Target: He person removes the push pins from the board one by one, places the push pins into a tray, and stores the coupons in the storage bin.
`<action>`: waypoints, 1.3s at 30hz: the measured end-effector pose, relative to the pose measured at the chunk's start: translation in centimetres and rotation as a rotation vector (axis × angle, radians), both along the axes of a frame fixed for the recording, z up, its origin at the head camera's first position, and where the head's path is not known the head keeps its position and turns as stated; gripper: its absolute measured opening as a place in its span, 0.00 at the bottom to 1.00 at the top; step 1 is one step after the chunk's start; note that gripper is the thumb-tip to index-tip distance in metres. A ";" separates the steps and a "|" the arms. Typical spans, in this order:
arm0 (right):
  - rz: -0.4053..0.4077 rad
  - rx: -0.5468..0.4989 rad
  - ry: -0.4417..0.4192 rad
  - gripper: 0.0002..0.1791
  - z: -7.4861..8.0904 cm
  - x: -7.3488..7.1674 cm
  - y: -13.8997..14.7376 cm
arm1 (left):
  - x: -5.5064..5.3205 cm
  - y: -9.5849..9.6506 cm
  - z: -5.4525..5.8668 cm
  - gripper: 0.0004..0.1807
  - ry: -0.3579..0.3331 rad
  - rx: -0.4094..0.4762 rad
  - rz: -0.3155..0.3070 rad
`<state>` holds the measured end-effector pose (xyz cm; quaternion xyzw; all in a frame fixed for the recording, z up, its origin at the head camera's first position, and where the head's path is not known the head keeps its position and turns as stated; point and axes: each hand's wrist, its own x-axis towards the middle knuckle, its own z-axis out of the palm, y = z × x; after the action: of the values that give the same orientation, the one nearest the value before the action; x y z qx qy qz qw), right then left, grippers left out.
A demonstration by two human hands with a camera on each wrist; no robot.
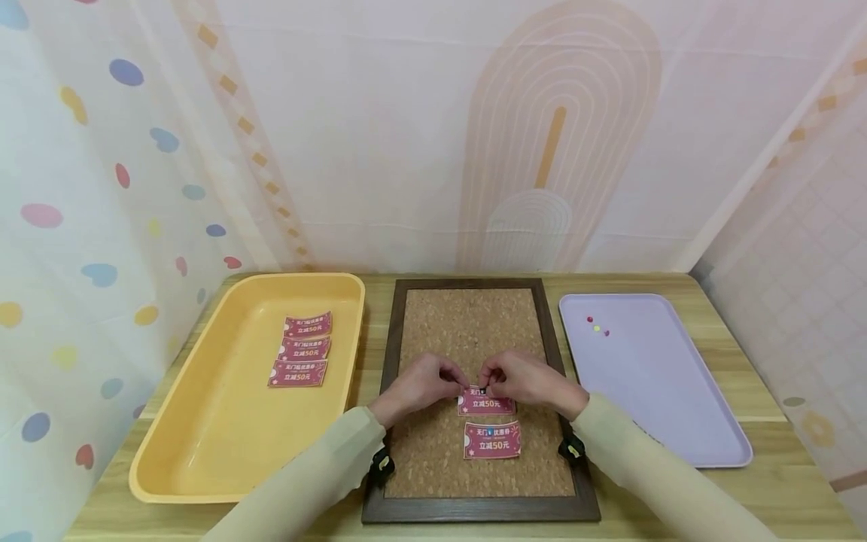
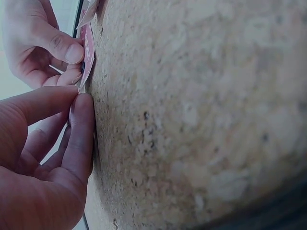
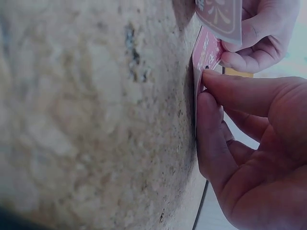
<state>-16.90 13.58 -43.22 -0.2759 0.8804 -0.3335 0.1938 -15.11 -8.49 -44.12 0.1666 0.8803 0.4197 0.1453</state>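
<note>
A pink paper coupon [image 1: 486,406] lies on a cork board [image 1: 474,324] with a dark wooden frame. My left hand [image 1: 423,382] pinches the coupon's upper left corner between thumb and forefinger. At the top middle of that coupon, my right hand [image 1: 524,376] pinches a small dark pushpin [image 2: 82,67], its fingertips close against the paper. The right wrist view shows the pin partly hidden behind the right fingers [image 3: 235,88]. Just below on the board, a second coupon [image 1: 492,446] is held at its top by a blue pushpin [image 1: 490,432].
On the left stands a deep yellow tray [image 1: 203,376] with three overlapping pink coupons [image 1: 298,374]. A shallow lilac tray [image 1: 650,376] on the right holds three small pushpins [image 1: 596,328] near its far left corner. Patterned curtains [image 1: 379,150] rise behind the wooden table [image 1: 718,339].
</note>
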 end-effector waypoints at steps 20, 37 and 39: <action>-0.018 0.055 -0.001 0.06 0.3 0.2 -0.4 | 0.0 0.1 -0.1 0.05 -0.001 -0.013 0.011; 0.005 0.075 -0.016 0.03 0.3 -0.1 -0.5 | 0.1 0.2 0.2 0.05 0.027 -0.024 0.003; 0.006 0.075 -0.021 0.03 0.4 -0.1 -0.5 | 0.1 0.2 0.1 0.05 0.033 -0.025 0.005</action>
<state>-17.02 13.04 -42.82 -0.2678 0.8893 -0.3026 0.2144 -14.97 -8.26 -43.99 0.1696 0.8881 0.4064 0.1319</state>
